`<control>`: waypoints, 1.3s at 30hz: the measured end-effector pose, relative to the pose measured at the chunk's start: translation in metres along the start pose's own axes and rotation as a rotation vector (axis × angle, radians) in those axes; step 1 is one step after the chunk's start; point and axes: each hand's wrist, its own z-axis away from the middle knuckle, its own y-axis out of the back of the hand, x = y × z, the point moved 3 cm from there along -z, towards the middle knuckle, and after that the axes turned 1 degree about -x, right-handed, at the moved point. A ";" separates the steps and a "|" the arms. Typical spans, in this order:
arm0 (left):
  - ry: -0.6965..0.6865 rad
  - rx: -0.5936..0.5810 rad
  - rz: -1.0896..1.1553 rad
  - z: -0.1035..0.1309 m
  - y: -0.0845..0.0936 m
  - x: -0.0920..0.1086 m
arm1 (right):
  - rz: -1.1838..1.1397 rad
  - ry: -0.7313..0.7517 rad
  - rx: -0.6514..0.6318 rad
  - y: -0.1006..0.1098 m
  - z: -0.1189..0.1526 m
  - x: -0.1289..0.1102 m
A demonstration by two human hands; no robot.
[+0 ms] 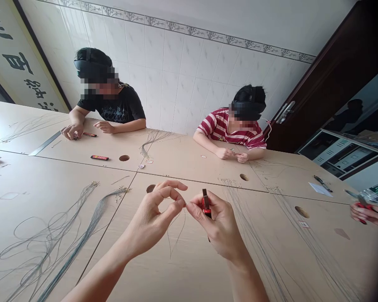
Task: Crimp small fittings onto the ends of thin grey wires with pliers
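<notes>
Above the middle of the table, my left hand (157, 218) pinches thumb against forefinger at the end of a thin dark cord (177, 239), which hangs below in a narrow loop. Its fingertips meet those of my right hand (220, 222), whose thumb and forefinger also pinch at that spot. Inside my right palm rests a pair of pliers (205, 199) with red and black handles, jaws pointing up. Whatever sits between the fingertips is too small to make out. To the left lie a grey bundle of cords (96, 218) and a looser tangle of cords (50, 239), both with small gold-coloured ends.
More long cords (248, 222) stretch along the table (138, 268) on the right. Across from me, one person (113, 105) and another person (233, 130) sit working. A third person's hand (370, 212) holds a red-handled tool at the right edge. Cable holes (124, 158) pierce the tabletop.
</notes>
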 end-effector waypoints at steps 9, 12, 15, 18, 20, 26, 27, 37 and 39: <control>0.003 0.000 0.005 0.002 0.000 -0.001 | 0.014 -0.004 0.004 -0.002 0.000 0.000; 0.010 0.003 -0.005 0.001 0.000 0.000 | 0.024 -0.005 0.007 -0.002 0.000 0.001; 0.023 0.007 -0.008 0.002 0.000 0.001 | 0.036 -0.008 0.008 -0.002 0.001 0.002; 0.022 0.020 -0.011 0.002 0.000 0.001 | 0.046 0.002 0.020 -0.003 0.001 0.003; 0.013 0.031 -0.017 0.002 0.001 0.001 | 0.052 0.009 0.028 -0.003 0.001 0.003; 0.001 0.030 -0.026 0.002 0.001 -0.001 | 0.073 0.023 0.037 -0.004 0.000 0.001; 0.001 0.025 -0.027 0.002 0.001 -0.001 | 0.075 0.027 0.040 -0.004 0.000 0.001; 0.020 0.026 -0.021 0.002 -0.002 -0.003 | 0.119 0.026 0.089 -0.007 0.002 0.004; 0.033 0.024 -0.003 0.001 -0.003 -0.004 | 0.118 0.018 0.089 -0.007 0.001 0.004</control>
